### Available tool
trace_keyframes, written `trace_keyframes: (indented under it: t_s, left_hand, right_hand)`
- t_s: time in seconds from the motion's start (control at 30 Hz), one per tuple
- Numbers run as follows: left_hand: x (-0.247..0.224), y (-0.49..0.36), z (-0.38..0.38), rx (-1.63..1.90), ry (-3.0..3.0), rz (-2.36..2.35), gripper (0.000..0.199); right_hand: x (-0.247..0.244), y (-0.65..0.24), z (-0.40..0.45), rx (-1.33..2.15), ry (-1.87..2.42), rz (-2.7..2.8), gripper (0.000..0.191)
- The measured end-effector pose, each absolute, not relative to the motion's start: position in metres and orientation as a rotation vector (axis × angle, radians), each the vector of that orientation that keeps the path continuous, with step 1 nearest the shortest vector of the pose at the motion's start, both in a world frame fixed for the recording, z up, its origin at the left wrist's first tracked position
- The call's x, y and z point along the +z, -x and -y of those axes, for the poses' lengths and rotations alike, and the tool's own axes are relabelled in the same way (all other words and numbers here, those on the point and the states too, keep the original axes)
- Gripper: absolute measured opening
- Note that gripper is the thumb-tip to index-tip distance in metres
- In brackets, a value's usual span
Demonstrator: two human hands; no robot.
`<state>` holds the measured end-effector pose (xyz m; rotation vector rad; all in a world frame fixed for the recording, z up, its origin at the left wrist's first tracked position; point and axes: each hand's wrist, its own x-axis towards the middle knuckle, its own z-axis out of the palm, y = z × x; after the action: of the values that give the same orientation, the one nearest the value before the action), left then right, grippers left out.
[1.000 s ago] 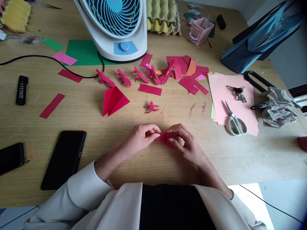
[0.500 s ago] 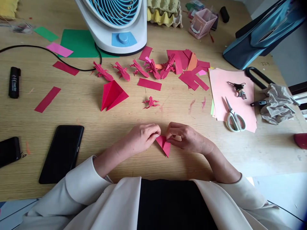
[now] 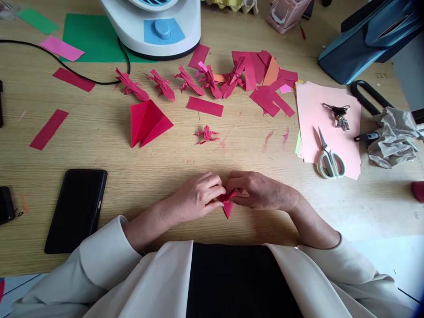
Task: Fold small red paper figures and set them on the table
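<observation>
A small folded red paper (image 3: 227, 208) lies low in the middle, its point toward my body. My left hand (image 3: 198, 196) pinches its left side, fingers bent. Its right side is gripped between the thumb and fingers of my right hand (image 3: 256, 191). The fingers cover part of the paper's upper edge. Beyond my hands sits a tiny red folded figure (image 3: 207, 134). Up and to the left stands a larger, partly folded red sheet (image 3: 149, 123). A row of red folded figures (image 3: 162, 85) lies farther back.
A white fan base (image 3: 159, 37) stands at the back. Red scraps (image 3: 265, 98) lie back right. Scissors (image 3: 329, 161) rest on pink sheets (image 3: 308, 115). A black phone (image 3: 77, 210) is at left, a blue bag (image 3: 361, 46) at the right back.
The view has shifted downward and closer. My hands have come nearer together at the small red paper, and its upper part is now bent up between my fingers.
</observation>
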<state>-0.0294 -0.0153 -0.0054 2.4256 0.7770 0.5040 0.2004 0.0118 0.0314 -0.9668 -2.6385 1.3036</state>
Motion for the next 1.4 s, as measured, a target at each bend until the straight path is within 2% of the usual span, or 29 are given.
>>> trace_keyframes:
  t_s: [0.23,0.6,0.8,1.4]
  left_hand:
    - [-0.006,0.028,0.012,0.471,-2.567,-0.794,0.017]
    - [-0.006,0.021,0.008,0.443,-2.621,-0.82,0.015]
    - [-0.005,0.02,0.008,0.414,-2.591,-0.845,0.019]
    - [-0.012,0.015,0.011,0.588,-2.548,-0.901,0.016]
  right_hand:
    - [0.038,-0.198,-0.007,1.264,1.065,2.754,0.011]
    - [0.043,-0.206,-0.009,1.297,1.243,2.774,0.012]
    - [0.046,-0.204,-0.008,1.13,1.373,2.83,0.012]
    - [0.029,-0.206,0.014,0.91,1.286,2.633,0.016]
